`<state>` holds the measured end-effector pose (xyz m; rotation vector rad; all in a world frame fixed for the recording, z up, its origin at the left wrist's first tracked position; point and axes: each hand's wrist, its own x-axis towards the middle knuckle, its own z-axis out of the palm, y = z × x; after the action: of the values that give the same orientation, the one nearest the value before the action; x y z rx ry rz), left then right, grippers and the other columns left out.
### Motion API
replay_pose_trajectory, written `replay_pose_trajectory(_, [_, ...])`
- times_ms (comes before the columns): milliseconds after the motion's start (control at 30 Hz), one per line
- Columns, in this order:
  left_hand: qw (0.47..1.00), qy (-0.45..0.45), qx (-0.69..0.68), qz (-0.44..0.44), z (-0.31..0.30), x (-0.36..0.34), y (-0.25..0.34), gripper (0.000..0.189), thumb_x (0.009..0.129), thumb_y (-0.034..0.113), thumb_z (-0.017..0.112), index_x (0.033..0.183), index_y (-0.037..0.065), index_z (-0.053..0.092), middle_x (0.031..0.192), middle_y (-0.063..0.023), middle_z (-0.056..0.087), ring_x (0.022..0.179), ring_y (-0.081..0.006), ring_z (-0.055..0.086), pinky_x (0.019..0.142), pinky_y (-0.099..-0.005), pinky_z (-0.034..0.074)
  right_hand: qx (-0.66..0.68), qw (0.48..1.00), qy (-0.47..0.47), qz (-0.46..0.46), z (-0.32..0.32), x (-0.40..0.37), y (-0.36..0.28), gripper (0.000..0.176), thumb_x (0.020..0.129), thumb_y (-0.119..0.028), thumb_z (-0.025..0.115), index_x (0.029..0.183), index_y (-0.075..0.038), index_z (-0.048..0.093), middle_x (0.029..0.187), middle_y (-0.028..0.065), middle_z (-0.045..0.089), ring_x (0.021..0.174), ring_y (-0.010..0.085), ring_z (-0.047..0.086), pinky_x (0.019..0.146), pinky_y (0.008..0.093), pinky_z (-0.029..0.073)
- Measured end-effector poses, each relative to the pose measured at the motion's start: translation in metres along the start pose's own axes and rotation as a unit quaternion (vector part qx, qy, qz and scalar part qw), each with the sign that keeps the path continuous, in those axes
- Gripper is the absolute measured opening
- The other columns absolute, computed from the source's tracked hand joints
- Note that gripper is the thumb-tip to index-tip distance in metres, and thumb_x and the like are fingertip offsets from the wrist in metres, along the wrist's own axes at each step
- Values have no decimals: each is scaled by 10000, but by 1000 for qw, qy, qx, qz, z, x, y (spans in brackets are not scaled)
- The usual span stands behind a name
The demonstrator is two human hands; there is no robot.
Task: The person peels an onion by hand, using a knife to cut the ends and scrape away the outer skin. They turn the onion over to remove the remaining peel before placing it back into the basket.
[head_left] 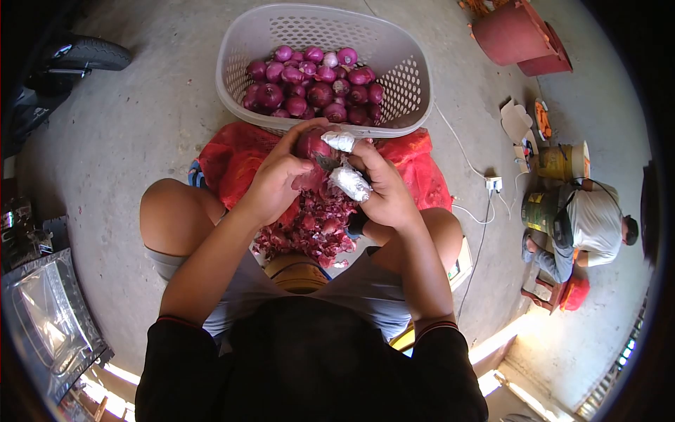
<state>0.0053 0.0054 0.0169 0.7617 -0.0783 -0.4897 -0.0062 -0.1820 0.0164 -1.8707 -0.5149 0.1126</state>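
Observation:
My left hand [278,177] is closed around a red onion [310,145], with loose skin hanging below it. At the onion's right side is my right hand [387,184], its thumb and index finger wrapped in silvery-white covering. Those two wrapped fingers press at the onion and its loose skin; the exact grip is partly hidden. A pile of onion skins [309,228] lies beneath my hands, between my legs. Just beyond my hands stands a grey plastic basket [239,53] holding several red onions [320,93]. Red mesh sacking [228,165] spreads under the basket's near side.
To the right, another person [594,221] bends near buckets [562,162]. White cables and a power socket [493,184] lie on the floor. Reddish tubs [517,35] stand at the upper right. A wheel [91,53] is at the upper left, plastic-wrapped goods [53,316] at the lower left.

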Motion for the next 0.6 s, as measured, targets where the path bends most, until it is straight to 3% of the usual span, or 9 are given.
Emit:
replay_pose_trajectory(233, [999, 10, 25, 21, -1, 1, -1, 701, 726, 133, 498, 1375, -25, 287, 1365, -165, 411, 1266, -251, 412, 1081, -369, 292, -7, 1000, 3, 19, -3, 4, -5, 510, 774, -6, 613, 1258, -52, 460, 1101, 180, 623, 988, 329, 629, 836, 367, 484])
replay_pose_trajectory(333, [998, 17, 37, 37, 1, 1, 0, 706, 727, 133, 499, 1381, -19, 283, 1374, -162, 400, 1267, -248, 410, 1079, -363, 292, 2, 997, 34, -64, 4, 1, 11, 555, 768, -5, 616, 1286, -49, 421, 1111, 192, 615, 981, 346, 628, 828, 370, 485])
replay_pose_trajectory(433, [998, 12, 52, 41, 2, 0, 4, 701, 742, 138, 509, 1387, -9, 279, 1379, -157, 394, 1271, -240, 403, 1077, -358, 293, -28, 1000, -12, -9, -1, -1, 7, 599, 763, -19, 635, 1306, -48, 385, 1104, 200, 615, 972, 356, 628, 819, 372, 489])
replay_pose_trajectory(533, [997, 5, 55, 48, 2, -1, 3, 674, 781, 147, 526, 1391, 3, 277, 1380, -148, 395, 1275, -231, 397, 1073, -355, 296, -14, 997, 42, -69, 8, 2, 15, 555, 761, -15, 643, 1275, -43, 435, 1097, 191, 622, 969, 356, 630, 818, 373, 490])
replay_pose_trajectory(600, [996, 4, 61, 62, 0, 1, -2, 648, 817, 156, 533, 1393, 11, 275, 1382, -141, 394, 1274, -226, 395, 1070, -354, 298, -19, 999, 32, -21, 4, 4, 5, 513, 762, -5, 639, 1247, -42, 474, 1102, 187, 623, 965, 357, 632, 819, 372, 492])
